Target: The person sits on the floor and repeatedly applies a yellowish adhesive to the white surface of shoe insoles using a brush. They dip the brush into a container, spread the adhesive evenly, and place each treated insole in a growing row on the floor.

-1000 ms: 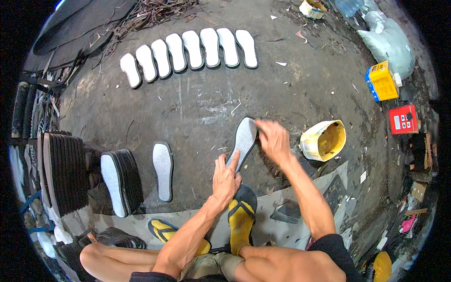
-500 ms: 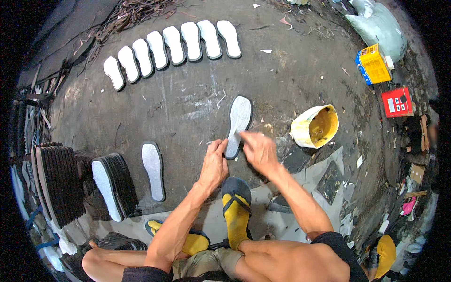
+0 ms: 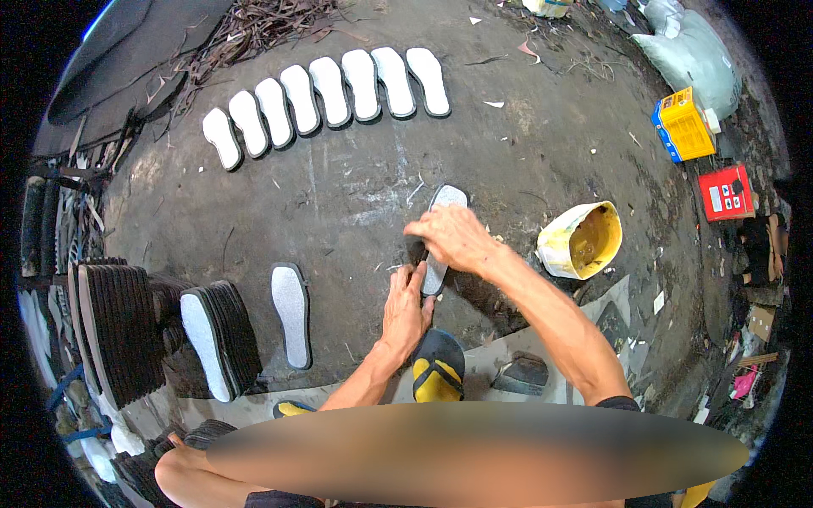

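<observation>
A sole (image 3: 435, 275) with a grey top and dark edge lies on the ground in front of me. My left hand (image 3: 405, 315) grips its near end, the thumb on one side and the fingers along the other. Across its middle reaches my right hand (image 3: 461, 241), fingers bent together; whatever they hold is hidden. To the right stands a whitish tub (image 3: 555, 247) with yellowish-brown stuff inside. Another grey-topped sole (image 3: 291, 317) lies alone to the left. Several white-topped soles (image 3: 330, 91) form a curved row farther off.
At the left stand a tall stack of dark soles (image 3: 118, 334) and a shorter stack (image 3: 203, 347) with a grey top. Dark strips (image 3: 267, 30) are heaped at the far left. A yellow box (image 3: 684, 124), a red box (image 3: 726, 193) and a pale sack (image 3: 694, 63) line the right side.
My right hand has moved left and away from me, from beside the sole to over its middle. My left hand stays at the near end. The whole view has shifted slightly.
</observation>
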`<state>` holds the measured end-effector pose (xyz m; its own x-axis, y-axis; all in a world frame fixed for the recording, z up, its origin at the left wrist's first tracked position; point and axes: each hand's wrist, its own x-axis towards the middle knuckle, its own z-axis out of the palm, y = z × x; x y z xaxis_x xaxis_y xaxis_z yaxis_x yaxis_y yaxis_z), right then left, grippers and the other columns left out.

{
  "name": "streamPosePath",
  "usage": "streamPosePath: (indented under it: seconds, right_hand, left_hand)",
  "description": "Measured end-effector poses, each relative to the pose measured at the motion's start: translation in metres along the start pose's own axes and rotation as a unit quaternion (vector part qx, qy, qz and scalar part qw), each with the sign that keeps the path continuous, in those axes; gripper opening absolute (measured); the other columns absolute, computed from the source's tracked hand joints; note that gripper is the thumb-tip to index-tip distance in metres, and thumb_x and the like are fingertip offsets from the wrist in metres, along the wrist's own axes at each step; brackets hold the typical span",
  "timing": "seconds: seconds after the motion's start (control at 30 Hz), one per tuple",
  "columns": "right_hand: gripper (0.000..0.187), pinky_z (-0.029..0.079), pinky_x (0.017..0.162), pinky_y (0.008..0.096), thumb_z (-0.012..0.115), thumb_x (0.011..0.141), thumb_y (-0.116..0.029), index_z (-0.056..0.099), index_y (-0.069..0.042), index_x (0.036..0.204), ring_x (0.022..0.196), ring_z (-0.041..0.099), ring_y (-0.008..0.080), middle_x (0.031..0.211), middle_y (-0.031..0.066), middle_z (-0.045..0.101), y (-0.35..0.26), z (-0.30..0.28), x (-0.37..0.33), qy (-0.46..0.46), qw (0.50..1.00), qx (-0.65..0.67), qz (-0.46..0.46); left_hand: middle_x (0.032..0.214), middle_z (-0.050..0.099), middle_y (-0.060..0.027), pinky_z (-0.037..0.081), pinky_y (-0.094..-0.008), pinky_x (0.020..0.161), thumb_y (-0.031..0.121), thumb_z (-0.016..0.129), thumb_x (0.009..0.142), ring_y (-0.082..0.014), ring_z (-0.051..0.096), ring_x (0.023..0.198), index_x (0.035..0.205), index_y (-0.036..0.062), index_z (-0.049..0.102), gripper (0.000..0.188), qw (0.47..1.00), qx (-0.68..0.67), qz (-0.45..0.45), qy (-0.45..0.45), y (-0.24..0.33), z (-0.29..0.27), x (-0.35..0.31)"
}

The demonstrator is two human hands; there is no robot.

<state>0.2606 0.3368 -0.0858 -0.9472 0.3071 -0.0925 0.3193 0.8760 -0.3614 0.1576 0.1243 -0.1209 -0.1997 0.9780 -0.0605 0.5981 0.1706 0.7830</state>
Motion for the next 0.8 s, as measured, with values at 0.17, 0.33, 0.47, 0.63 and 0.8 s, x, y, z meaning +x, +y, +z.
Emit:
streamPosePath:
  seconds: [0.17, 0.33, 0.47, 0.63, 0.8]
  right_hand:
    - [0.036, 0.061, 0.088, 0.0521, 0.071, 0.091, -0.008, 0.077, -0.014, 0.127, 0.102, 0.074, 0.0372, 0.104, 0.0130, 0.079, 0.017, -0.009, -0.012, 0.222, 0.960, -0.004, 0.172]
    - [0.037, 0.062, 0.081, 0.0482, 0.074, 0.090, -0.010, 0.073, -0.010, 0.127, 0.092, 0.074, 0.0346, 0.098, 0.0127, 0.075, -0.057, 0.057, -0.052, 0.172, 0.975, 0.007, 0.143]
    - [0.038, 0.063, 0.086, 0.0460, 0.074, 0.092, -0.010, 0.075, -0.010, 0.130, 0.101, 0.076, 0.0335, 0.109, 0.0129, 0.080, -0.137, 0.071, -0.083, 0.141, 0.974, 0.095, 0.149]
    - [0.031, 0.058, 0.096, 0.0401, 0.075, 0.108, -0.024, 0.074, -0.003, 0.131, 0.106, 0.073, 0.0230, 0.115, 0.0122, 0.081, -0.107, -0.017, -0.104, 0.336, 0.827, 0.307, 0.331]
    - [0.039, 0.053, 0.100, 0.0405, 0.072, 0.113, -0.031, 0.073, 0.006, 0.126, 0.104, 0.066, 0.0238, 0.115, 0.0124, 0.078, -0.066, -0.050, -0.127, 0.404, 0.786, 0.268, 0.385]
  left_hand:
    - [0.139, 0.062, -0.0254, 0.052, -0.0506, 0.113, -0.004, 0.080, 0.085, -0.0459, 0.060, 0.129, 0.150, -0.0067, 0.061, 0.068, 1.000, -0.002, -0.011, 0.000, -0.001, 0.003, -0.001]
    - [0.116, 0.070, -0.0238, 0.058, -0.0484, 0.102, -0.015, 0.054, 0.085, -0.0411, 0.070, 0.108, 0.131, -0.0048, 0.070, 0.050, 0.985, -0.087, -0.018, 0.150, -0.011, -0.017, -0.006]
    - [0.105, 0.074, -0.0174, 0.060, -0.0403, 0.090, -0.016, 0.051, 0.088, -0.0296, 0.073, 0.095, 0.121, -0.0021, 0.069, 0.040, 0.943, -0.150, -0.168, 0.246, -0.020, -0.034, -0.010]
    - [0.122, 0.067, -0.0219, 0.057, -0.0486, 0.103, -0.003, 0.074, 0.084, -0.0391, 0.068, 0.113, 0.139, -0.0003, 0.061, 0.056, 0.982, -0.084, -0.070, 0.152, -0.004, -0.009, -0.007]
    - [0.138, 0.056, -0.0249, 0.049, -0.0531, 0.115, 0.009, 0.088, 0.079, -0.0461, 0.055, 0.130, 0.167, 0.0038, 0.041, 0.099, 0.999, 0.009, -0.028, 0.042, 0.007, 0.011, 0.005]
